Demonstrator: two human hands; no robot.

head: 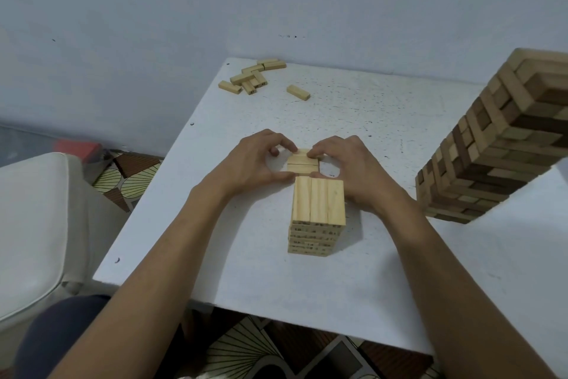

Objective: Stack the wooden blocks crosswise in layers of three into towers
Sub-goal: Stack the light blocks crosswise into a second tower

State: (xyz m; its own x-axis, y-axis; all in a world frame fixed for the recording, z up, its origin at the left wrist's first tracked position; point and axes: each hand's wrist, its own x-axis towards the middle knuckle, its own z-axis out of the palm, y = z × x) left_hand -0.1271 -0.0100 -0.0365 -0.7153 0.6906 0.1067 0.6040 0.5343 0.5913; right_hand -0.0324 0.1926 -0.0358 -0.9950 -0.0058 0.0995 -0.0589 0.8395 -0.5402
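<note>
Head view: I am seeing the left hand (261, 160) and right hand (347, 166), fingers pinching a row of blocks (302, 162) between them, just beyond the pale tower (318, 205) on the worktop (246, 255). Risk I am weighing: an uneven squeeze buckling the row, or a wrist nudging the tower.

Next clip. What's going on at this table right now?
A person at a white table is building block towers. The left hand and the right hand together pinch a small row of pale blocks just beyond a short pale tower topped by a layer of three. Whether the row rests on the table or is lifted is unclear. A taller tower of mixed light and dark wood stands at the right. Some loose blocks lie near the far edge.
</note>
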